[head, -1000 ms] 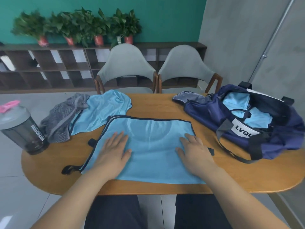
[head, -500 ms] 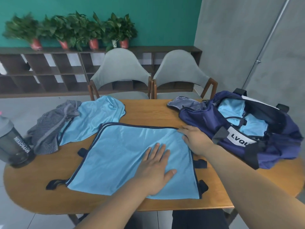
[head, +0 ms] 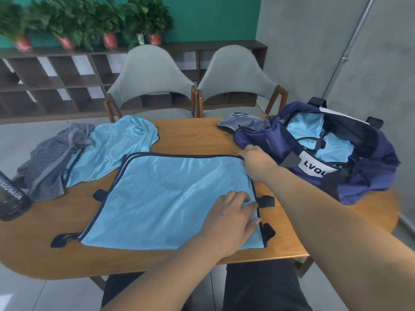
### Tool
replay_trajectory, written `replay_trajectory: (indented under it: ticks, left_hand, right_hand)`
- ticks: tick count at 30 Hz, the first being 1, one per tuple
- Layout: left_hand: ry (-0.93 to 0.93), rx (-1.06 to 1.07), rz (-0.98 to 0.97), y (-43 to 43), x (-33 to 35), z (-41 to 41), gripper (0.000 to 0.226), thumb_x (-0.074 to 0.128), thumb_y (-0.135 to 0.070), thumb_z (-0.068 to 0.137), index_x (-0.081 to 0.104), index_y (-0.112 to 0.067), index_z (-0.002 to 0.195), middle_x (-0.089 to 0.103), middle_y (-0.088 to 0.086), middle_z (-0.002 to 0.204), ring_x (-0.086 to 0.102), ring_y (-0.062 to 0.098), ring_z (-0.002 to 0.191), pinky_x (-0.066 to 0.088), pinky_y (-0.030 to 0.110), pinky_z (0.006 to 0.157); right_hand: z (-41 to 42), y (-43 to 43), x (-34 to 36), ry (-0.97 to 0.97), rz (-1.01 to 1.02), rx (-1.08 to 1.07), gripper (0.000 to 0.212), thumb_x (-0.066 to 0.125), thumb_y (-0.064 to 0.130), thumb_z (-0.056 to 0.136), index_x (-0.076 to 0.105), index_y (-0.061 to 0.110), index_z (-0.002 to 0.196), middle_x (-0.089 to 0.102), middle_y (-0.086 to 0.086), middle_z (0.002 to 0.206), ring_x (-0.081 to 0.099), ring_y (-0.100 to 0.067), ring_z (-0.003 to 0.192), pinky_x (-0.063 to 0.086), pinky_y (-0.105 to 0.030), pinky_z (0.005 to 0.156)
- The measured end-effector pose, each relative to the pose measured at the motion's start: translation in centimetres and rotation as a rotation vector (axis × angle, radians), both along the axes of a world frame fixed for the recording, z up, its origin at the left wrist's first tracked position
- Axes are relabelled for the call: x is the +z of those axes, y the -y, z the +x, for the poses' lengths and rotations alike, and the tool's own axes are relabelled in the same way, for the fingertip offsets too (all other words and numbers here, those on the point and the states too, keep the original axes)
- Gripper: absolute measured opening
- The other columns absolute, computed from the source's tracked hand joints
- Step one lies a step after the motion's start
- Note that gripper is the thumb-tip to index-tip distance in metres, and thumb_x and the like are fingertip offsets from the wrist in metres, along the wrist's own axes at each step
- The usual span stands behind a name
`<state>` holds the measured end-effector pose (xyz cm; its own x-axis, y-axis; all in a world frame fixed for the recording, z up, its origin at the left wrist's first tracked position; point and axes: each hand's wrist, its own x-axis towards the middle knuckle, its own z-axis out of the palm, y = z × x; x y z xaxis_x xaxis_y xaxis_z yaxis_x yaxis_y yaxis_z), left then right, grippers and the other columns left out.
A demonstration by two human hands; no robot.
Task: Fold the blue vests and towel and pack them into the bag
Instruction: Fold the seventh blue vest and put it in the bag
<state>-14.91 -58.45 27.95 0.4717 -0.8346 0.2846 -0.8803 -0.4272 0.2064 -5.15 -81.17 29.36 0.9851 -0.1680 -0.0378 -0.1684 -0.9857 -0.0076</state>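
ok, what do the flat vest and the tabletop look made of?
Flat vest: thin light-blue mesh, likely polyester; fine weave pattern, slight sheen, dark edge binding. Tabletop: wood or veneer, satin finish; visible grain.

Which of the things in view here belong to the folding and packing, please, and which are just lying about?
Job in hand: flat blue vest, crumpled blue vest, grey striped towel, navy bag.
Lying about: dark shaker bottle, grey chairs, potted plants, shelf unit.
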Motion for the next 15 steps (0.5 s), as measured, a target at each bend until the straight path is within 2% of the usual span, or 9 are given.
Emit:
replay_trajectory:
  ticks: [1,3,5,8,12,15]
  left_hand:
    - [0.003,-0.007,-0.04,-0.1,0.3,-0.2,0.048,0.044,-0.049,0.107,0.063,-0.02,0.14,0.054,-0.001,0.126,0.05,0.021,0.117,0.049,0.042,0.099]
    - [-0.043,-0.045,-0.011,-0.4,1.1,-1.0,0.05,0.044,-0.055,0.105,0.062,-0.023,0.139,0.051,-0.003,0.116,0.05,0.019,0.108,0.048,0.039,0.093]
    - [-0.049,-0.121,0.101,-1.0,1.4,-1.7,0.056,0.042,-0.063,0.103,0.056,-0.027,0.143,0.052,-0.002,0.117,0.05,0.02,0.11,0.047,0.04,0.095]
    - [0.079,-0.201,0.193,-1.6,1.1,-2.6,0.058,0.049,-0.063,0.1,0.047,-0.029,0.146,0.054,0.0,0.118,0.05,0.022,0.109,0.049,0.04,0.092]
    - [0.078,-0.141,0.175,-1.4,1.2,-3.5,0.053,0.061,-0.047,0.1,0.044,-0.027,0.147,0.054,0.002,0.119,0.052,0.023,0.106,0.055,0.039,0.081]
    - [0.029,-0.102,0.219,-1.2,1.7,-4.3,0.063,0.069,-0.025,0.097,0.035,-0.024,0.15,0.044,0.007,0.116,0.052,0.027,0.102,0.055,0.041,0.068]
  right_hand:
    - [0.0,-0.1,0.0,0.002,-0.026,-0.004,0.035,0.056,0.018,0.102,0.058,0.016,0.137,0.05,-0.012,0.135,0.05,-0.032,0.122,0.048,-0.037,0.094]
    - [0.1,-0.1,0.1,0.0,-0.061,-0.014,0.035,0.057,0.019,0.103,0.058,0.017,0.138,0.049,-0.013,0.137,0.05,-0.033,0.124,0.048,-0.038,0.098]
    - [0.0,-0.2,0.1,0.0,-0.042,-0.045,0.038,0.06,0.019,0.101,0.059,0.019,0.139,0.047,-0.013,0.138,0.05,-0.034,0.124,0.05,-0.041,0.099]
    - [-0.2,-0.4,0.3,0.038,-0.018,-0.057,0.032,0.063,0.018,0.099,0.062,0.018,0.131,0.052,-0.011,0.132,0.056,-0.032,0.117,0.052,-0.041,0.096]
    - [-0.8,-0.4,1.4,0.067,0.022,-0.069,0.019,0.06,0.015,0.099,0.064,0.015,0.118,0.066,-0.009,0.115,0.064,-0.032,0.101,0.056,-0.04,0.085]
    - [-1.6,-0.1,2.2,0.081,0.09,-0.098,0.013,0.062,0.018,0.096,0.064,0.02,0.11,0.069,-0.008,0.106,0.065,-0.033,0.095,0.058,-0.044,0.083]
